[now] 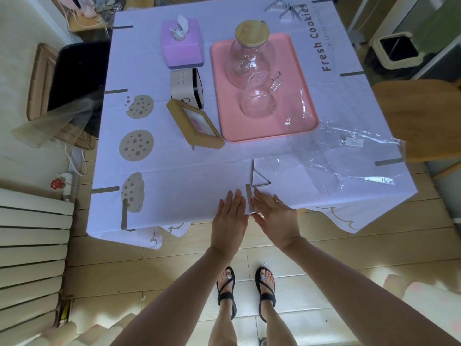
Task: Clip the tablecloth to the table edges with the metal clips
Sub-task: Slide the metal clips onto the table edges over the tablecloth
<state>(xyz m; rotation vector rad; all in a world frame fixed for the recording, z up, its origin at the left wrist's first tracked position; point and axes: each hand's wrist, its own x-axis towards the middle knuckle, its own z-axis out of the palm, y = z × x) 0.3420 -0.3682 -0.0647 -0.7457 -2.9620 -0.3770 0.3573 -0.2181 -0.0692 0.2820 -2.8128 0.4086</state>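
At the near table edge: both hands flank a metal clip [249,199] going onto the tablecloth [189,181].

The clip's long axis runs away from the person, across the edge. Left hand [230,216] lies flat and spread, holding nothing; right hand [273,216] touches the clip's side, and is judged nearer for pressing it home. A spare clip [259,179] lies just beyond. Other edges already carry clips. Wooden floor and radiator [32,245] surround the table.

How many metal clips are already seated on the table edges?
8 clips: three on the left edge, two near, two right, one far; others may be hidden.
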